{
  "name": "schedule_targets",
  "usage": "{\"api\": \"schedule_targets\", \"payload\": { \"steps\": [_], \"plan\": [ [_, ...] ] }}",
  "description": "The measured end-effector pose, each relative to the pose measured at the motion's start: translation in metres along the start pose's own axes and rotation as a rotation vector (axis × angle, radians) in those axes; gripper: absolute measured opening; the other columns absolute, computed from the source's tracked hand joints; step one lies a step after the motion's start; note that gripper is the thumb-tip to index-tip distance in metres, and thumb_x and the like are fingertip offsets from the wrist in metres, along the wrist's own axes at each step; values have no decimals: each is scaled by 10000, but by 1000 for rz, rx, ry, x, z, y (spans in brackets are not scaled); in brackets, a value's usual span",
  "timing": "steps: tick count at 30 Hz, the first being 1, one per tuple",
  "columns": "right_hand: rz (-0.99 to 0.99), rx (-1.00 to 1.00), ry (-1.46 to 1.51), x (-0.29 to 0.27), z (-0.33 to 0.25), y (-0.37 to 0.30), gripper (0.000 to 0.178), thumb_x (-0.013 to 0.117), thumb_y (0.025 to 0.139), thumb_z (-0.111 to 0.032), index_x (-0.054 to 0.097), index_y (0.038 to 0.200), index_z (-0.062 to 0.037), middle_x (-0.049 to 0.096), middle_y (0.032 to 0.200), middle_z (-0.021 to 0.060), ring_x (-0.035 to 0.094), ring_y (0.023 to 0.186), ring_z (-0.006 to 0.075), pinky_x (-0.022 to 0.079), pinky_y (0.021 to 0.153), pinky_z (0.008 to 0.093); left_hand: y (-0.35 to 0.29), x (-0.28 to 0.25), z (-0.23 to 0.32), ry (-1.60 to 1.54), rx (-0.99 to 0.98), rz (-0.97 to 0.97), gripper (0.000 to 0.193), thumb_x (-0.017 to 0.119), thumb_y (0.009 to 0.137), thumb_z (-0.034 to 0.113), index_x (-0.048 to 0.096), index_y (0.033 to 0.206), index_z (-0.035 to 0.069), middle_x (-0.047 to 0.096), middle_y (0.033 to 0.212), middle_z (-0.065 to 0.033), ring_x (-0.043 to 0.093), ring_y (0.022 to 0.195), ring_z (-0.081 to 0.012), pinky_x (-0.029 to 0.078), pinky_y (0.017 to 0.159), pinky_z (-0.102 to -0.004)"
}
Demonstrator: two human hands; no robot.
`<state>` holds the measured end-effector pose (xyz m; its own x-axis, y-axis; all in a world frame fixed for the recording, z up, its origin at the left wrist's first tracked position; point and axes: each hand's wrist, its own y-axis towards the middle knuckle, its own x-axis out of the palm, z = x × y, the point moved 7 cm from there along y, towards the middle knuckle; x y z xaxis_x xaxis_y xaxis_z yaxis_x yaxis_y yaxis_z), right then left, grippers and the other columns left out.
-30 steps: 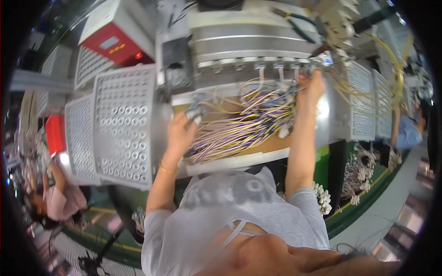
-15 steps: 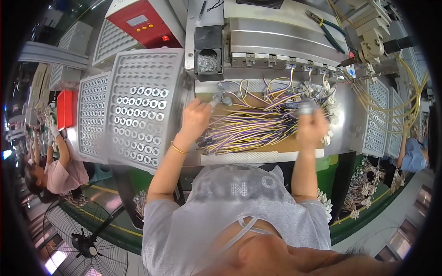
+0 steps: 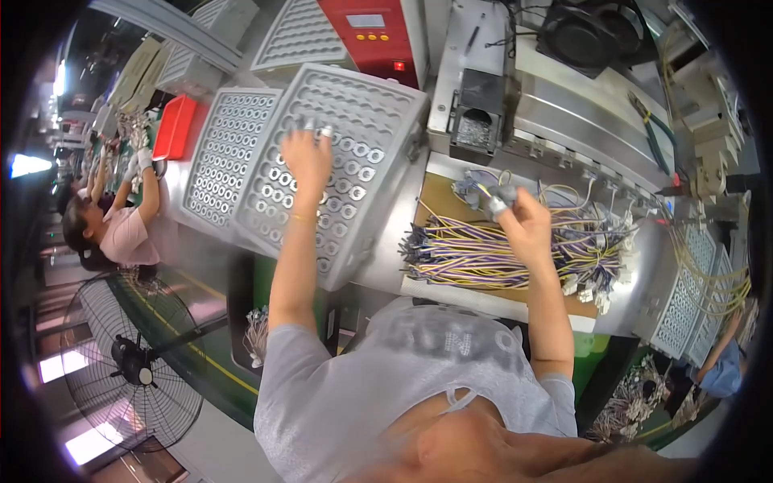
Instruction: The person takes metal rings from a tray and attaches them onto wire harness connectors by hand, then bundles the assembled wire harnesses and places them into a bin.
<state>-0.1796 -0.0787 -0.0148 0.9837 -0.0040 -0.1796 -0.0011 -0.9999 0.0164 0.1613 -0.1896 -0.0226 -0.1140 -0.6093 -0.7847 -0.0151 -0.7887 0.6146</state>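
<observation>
My left hand reaches over a grey moulded tray at the left, its covered fingertips apart and down among the round metal rings seated there; nothing shows in its grip. My right hand is closed, thumb and fingers pinching a small grey round part above the workbench. Its fingertips are covered too. Below and beside that hand lies a bundle of yellow, purple and white wires with white connectors at the right end, on a brown board.
Behind the wires stands a metal fixture with pliers on top and a black box beside it. A red control unit is at the back. A second ring tray and a red bin stand farther left.
My left hand has gone from the wires to the ring tray. My right hand has come to the wires' far left part with the grey part. The whole view has swung leftward.
</observation>
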Motion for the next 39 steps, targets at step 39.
{"api": "schedule_targets", "payload": {
  "steps": [39],
  "plan": [
    [-51,-219,-212,9,-52,-10,96,565,604,-32,479,624,5,402,512,7,359,482,29,280,399,235,-67,-61,207,-1770,-328,-806,263,567,776,-28,575,1039,-18,604,978,-73,572,854,-125,461,759,-253]
  ]
}}
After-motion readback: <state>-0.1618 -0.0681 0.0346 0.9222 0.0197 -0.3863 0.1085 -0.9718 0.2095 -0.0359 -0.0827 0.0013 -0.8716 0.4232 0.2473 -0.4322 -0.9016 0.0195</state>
